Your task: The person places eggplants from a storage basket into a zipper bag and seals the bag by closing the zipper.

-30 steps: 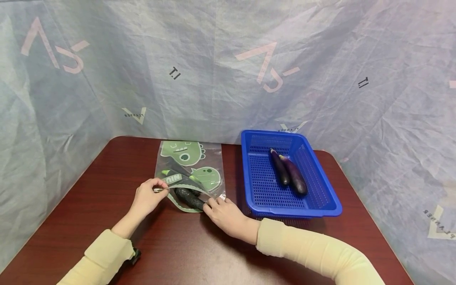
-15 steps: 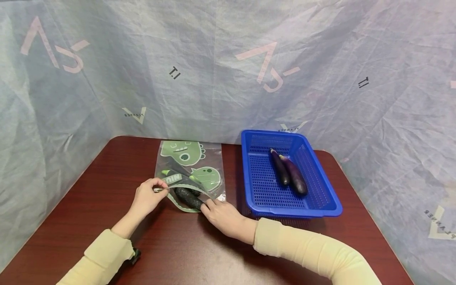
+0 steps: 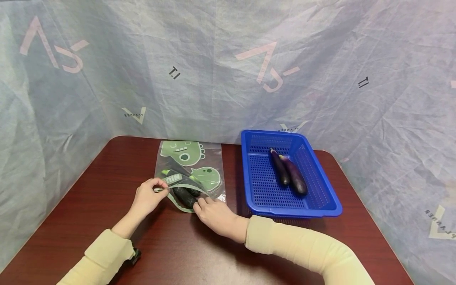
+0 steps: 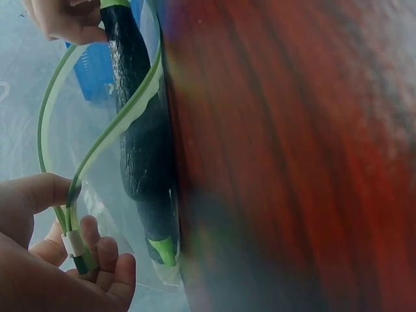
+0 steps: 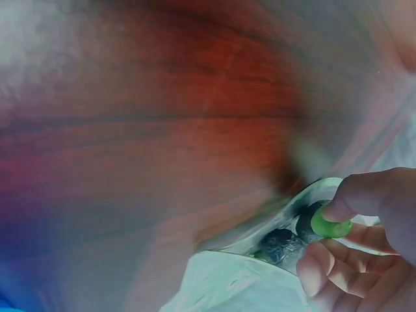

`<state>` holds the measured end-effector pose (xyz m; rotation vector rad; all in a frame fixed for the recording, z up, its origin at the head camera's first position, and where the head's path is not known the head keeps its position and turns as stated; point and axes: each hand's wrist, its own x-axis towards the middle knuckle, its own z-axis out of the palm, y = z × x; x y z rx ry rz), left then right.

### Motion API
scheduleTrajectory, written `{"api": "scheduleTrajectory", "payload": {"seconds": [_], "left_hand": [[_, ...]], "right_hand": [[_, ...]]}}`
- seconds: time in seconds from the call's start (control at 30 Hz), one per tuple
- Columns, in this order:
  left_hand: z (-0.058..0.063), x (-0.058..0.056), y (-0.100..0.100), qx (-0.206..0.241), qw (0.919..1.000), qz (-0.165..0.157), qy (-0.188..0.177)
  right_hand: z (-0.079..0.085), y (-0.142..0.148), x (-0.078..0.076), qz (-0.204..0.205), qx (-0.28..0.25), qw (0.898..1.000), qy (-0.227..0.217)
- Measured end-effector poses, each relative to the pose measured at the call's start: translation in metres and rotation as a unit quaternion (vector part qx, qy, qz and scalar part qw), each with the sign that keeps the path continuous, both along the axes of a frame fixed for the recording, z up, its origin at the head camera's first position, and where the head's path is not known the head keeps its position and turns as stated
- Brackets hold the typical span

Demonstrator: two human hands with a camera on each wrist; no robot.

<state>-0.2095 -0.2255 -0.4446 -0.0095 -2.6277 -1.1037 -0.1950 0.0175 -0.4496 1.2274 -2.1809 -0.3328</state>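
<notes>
A clear zip bag (image 3: 211, 152) with green dinosaur prints lies flat, its mouth towards me. My left hand (image 3: 151, 194) pinches the left corner of the mouth; a white slider (image 4: 73, 244) shows at that corner in the left wrist view. My right hand (image 3: 215, 215) is at the right side of the opening. Between thumb and fingers it pinches the green end of a dark, bumpy cucumber (image 4: 133, 84), most of whose length is inside the bag. Another dark cucumber (image 5: 281, 246) lies beside it in the bag. Green tips show through the plastic.
A blue perforated basket (image 3: 249, 174) stands on the right of the brown table (image 3: 171, 253). Two purple eggplants (image 3: 293, 176) lie in it. Grey printed cloth (image 3: 213, 91) hangs behind the table and along both sides.
My right hand has moved left, and the cucumber in its grip has slid further into the bag. My left hand has stayed at the bag's corner.
</notes>
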Motion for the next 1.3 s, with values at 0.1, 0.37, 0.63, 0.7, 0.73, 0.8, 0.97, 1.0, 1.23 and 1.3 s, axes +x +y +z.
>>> {"api": "scheduleTrajectory", "payload": {"seconds": [0.1,0.37,0.63,0.7,0.73,0.8,0.97,1.0,1.23,1.3], "left_hand": [[0.000,0.000,0.000,-0.002,1.0000,0.000,0.003],[0.002,0.000,0.001,-0.007,0.9999,-0.006,0.008],[0.002,0.000,0.001,-0.004,0.9999,-0.007,0.009],[0.001,0.000,0.001,-0.003,0.9999,-0.008,0.006],[0.001,0.000,0.001,-0.002,1.0000,-0.008,0.004],[0.001,-0.001,0.001,-0.001,1.0000,-0.009,0.000],[0.001,-0.001,0.001,-0.001,0.9999,-0.010,-0.003],[0.001,-0.001,0.001,-0.001,0.9999,-0.010,-0.003],[0.001,0.000,0.001,0.001,1.0000,-0.009,-0.001],[0.000,0.000,0.001,0.000,1.0000,-0.009,-0.001]], "right_hand": [[0.001,-0.004,-0.002,0.002,0.006,1.000,0.014],[0.005,-0.011,-0.006,-0.008,0.021,0.999,0.034],[0.006,-0.021,-0.010,-0.014,0.019,0.998,0.064],[0.006,-0.025,-0.011,-0.014,0.011,0.997,0.073],[0.006,-0.027,-0.011,-0.015,0.006,0.997,0.077],[0.007,-0.030,-0.012,-0.015,-0.007,0.996,0.087],[0.007,-0.037,-0.014,-0.006,-0.036,0.992,0.123],[0.006,-0.038,-0.015,-0.005,-0.039,0.991,0.130],[0.002,-0.046,-0.017,-0.020,-0.035,0.987,0.158],[0.001,-0.049,-0.017,-0.024,-0.036,0.986,0.162]]}}
